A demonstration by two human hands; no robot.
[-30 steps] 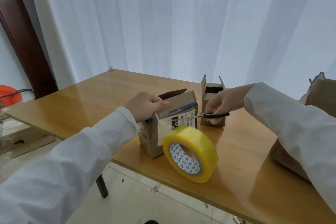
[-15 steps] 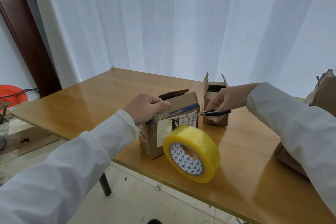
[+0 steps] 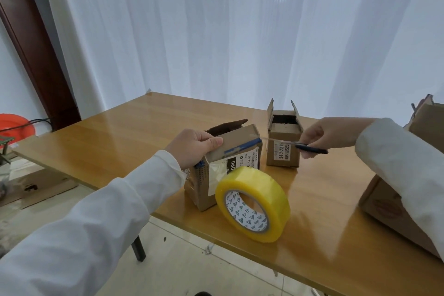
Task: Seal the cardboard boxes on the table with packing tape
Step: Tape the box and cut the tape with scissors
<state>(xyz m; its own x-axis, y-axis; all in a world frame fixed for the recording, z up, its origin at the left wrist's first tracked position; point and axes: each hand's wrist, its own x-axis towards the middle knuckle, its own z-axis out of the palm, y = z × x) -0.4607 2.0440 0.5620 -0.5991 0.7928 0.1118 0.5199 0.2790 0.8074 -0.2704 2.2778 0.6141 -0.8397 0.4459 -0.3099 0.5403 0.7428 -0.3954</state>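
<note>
A small cardboard box with a printed label stands near the table's front edge. My left hand grips its top left corner, thumb on the closed flap. A strip of clear tape runs down its front to a yellow tape roll that stands on edge against the box. My right hand holds black-handled scissors to the right of the box, blades pointing at the box's top right corner. Behind them a smaller box stands with its flaps up.
A larger cardboard box sits at the right edge, partly behind my right sleeve. The wooden table stretches to the left. White curtains hang behind. An orange object and flat cardboard lie on the floor at left.
My right hand with the scissors has drawn slightly right, away from the box's corner. The left hand keeps its grip on the box. The tape roll stays put.
</note>
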